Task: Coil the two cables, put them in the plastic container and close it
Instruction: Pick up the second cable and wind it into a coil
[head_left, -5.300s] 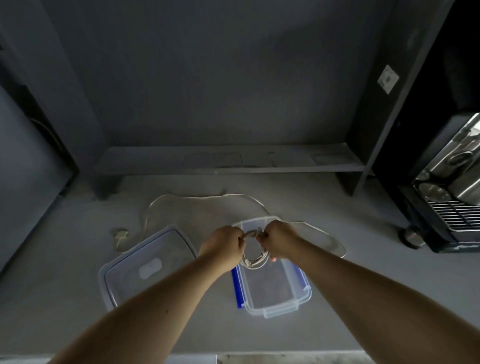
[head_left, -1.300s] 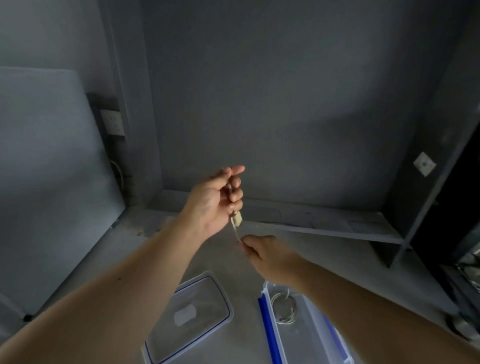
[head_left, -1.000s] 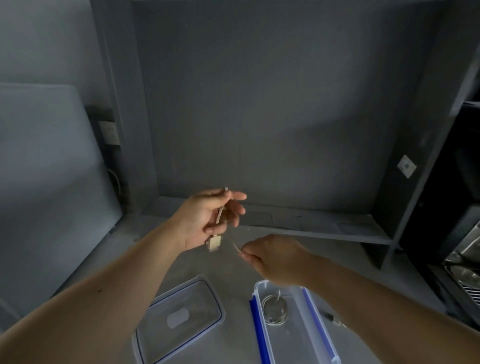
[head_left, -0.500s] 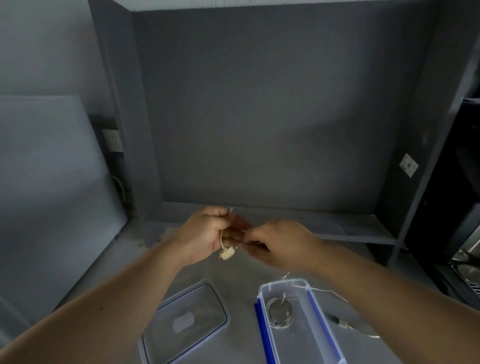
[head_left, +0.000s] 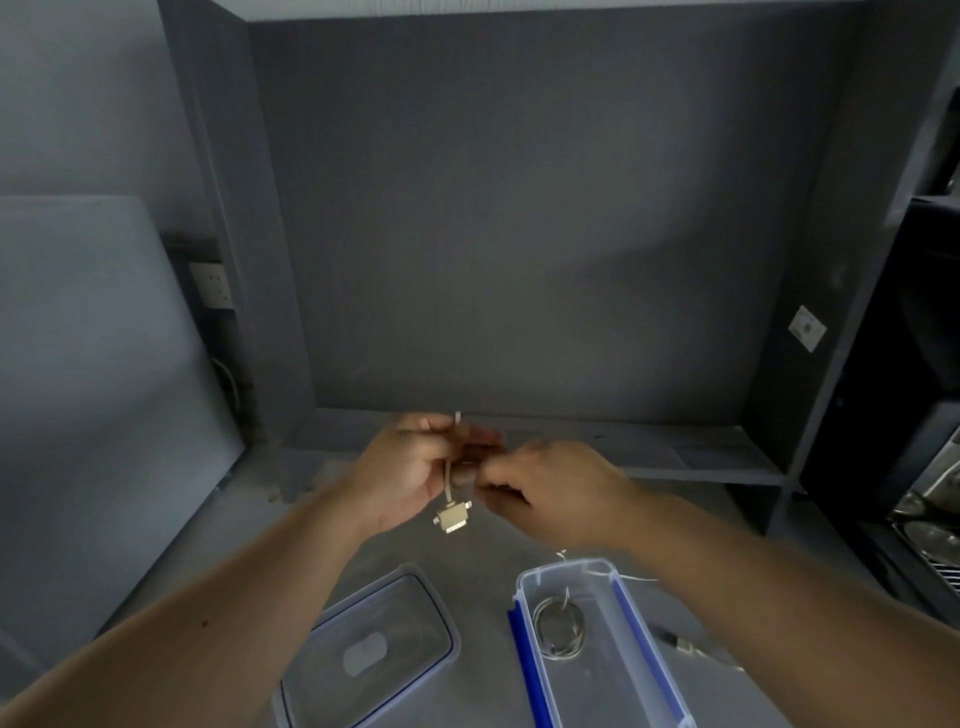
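Observation:
My left hand (head_left: 410, 475) and my right hand (head_left: 556, 493) meet in mid-air above the counter, both pinching a thin pale cable (head_left: 448, 475). Its beige plug (head_left: 452, 518) dangles below my left palm. The cable's far part trails down past the container to a dark plug (head_left: 675, 640) on the counter. A clear plastic container (head_left: 524, 587) with blue side clips stands open at the lower right. One coiled cable (head_left: 558, 626) lies inside it. The clear lid (head_left: 374, 649) rests flat to its left.
A grey counter (head_left: 291, 525) runs under a low shelf (head_left: 675, 457) against a grey back wall. A wall socket (head_left: 210, 285) sits at the left behind a grey panel. A dark appliance with a metal grille (head_left: 930, 540) stands at the right edge.
The first cable, coiled between both hands earlier, now lies in the container. My hands picked up the second cable, then came together and lowered slightly; the plug now hangs under my left hand.

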